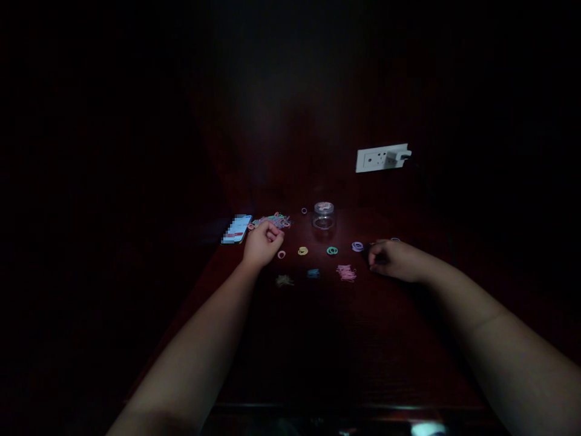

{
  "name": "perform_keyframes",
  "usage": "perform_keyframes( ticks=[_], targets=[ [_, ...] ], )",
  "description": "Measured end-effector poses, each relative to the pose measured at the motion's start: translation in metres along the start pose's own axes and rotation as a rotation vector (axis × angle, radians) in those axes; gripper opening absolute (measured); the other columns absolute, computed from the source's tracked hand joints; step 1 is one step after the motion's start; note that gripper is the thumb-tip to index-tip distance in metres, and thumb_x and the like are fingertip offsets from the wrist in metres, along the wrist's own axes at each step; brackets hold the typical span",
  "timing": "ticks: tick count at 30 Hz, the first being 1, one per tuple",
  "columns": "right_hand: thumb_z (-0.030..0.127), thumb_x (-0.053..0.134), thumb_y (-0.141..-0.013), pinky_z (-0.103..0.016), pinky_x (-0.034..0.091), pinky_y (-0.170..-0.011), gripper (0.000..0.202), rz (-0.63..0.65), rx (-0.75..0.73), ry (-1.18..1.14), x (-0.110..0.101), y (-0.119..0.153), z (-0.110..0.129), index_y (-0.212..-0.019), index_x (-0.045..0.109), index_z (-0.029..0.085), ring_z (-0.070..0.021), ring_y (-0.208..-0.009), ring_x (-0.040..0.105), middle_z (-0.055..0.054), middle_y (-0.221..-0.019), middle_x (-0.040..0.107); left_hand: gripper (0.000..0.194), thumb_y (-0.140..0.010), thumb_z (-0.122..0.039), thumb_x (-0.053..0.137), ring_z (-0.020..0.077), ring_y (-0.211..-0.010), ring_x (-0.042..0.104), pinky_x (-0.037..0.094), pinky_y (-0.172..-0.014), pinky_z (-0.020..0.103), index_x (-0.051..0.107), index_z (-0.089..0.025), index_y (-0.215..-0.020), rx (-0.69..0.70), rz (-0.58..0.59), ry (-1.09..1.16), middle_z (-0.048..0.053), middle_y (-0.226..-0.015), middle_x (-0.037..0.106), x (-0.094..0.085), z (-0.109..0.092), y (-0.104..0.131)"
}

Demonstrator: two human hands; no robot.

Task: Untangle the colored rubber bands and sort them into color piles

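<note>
My left hand (264,243) is closed, its fingertips pressed together, just in front of a mixed pile of small coloured hair ties (275,220). Whatever it may hold is too small to see. Over on the right, my right hand (399,259) has its fingers curled to a pinch beside the purple hair ties (357,247); its contents are hidden. Between the hands lie a pink hair tie (281,255), yellow hair ties (302,251) and green hair ties (332,251). Nearer me are small heaps of olive bands (284,280), blue bands (313,274) and pink bands (347,273).
A clear lidded jar (324,219) stands behind the row, with a single dark-centred ring (304,211) to its left. At the table's left edge lies a lit phone (236,229). A wall socket (382,158) holds a white plug. The surroundings are very dark.
</note>
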State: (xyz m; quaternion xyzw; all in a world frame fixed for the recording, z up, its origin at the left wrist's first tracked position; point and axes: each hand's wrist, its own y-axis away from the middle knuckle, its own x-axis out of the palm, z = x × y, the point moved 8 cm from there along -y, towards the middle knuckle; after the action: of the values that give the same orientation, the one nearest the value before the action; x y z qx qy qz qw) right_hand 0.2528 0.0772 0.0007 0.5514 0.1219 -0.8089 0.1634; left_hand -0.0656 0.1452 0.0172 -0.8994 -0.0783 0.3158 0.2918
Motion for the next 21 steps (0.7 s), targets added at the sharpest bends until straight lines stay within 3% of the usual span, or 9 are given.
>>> perform_keyframes(
  ticks=[8,11,15,21],
  targets=[
    [0.032,0.062,-0.075,-0.032,0.047,-0.071,0.012,0.024,0.004,-0.018,0.0,0.003,-0.005,-0.073,0.068,0.022,-0.0208,-0.074,0.063,-0.004,-0.081,0.067,0.012,-0.087,-0.02,0.052,0.0194,-0.085,0.067,0.053,-0.081,0.031,0.06,-0.018,-0.096,-0.2,0.062,-0.31,0.007,-0.093,0.07,-0.012,0.043,-0.008],
    [0.038,0.057,-0.081,-0.033,0.048,-0.074,0.022,-0.079,-0.008,0.006,-0.013,0.005,0.001,-0.077,0.07,0.021,-0.0218,-0.077,0.063,-0.007,-0.085,0.066,0.021,-0.085,-0.013,0.05,0.0243,-0.101,0.066,0.05,-0.094,0.036,0.066,-0.017,-0.099,-0.232,0.135,-0.384,0.011,-0.108,0.071,-0.009,0.054,-0.007],
    [0.035,0.051,-0.085,-0.034,0.048,-0.075,0.023,-0.225,-0.023,0.061,-0.029,0.008,0.01,-0.077,0.067,0.02,-0.0227,-0.08,0.063,-0.008,-0.085,0.064,0.031,-0.087,-0.016,0.049,0.0259,-0.119,0.059,0.043,-0.107,0.039,0.068,-0.022,-0.111,-0.207,0.237,-0.453,0.008,-0.125,0.067,0.004,0.052,-0.004],
    [0.032,0.049,-0.087,-0.033,0.047,-0.074,0.023,-0.316,-0.084,0.041,-0.031,0.008,0.026,-0.078,0.066,0.02,-0.0222,-0.079,0.062,-0.008,-0.083,0.063,0.036,-0.093,-0.031,0.045,0.0305,-0.135,0.044,0.036,-0.112,0.052,0.065,-0.031,-0.124,-0.181,0.344,-0.512,0.0,-0.143,0.056,0.029,0.043,-0.005]
  ],
)
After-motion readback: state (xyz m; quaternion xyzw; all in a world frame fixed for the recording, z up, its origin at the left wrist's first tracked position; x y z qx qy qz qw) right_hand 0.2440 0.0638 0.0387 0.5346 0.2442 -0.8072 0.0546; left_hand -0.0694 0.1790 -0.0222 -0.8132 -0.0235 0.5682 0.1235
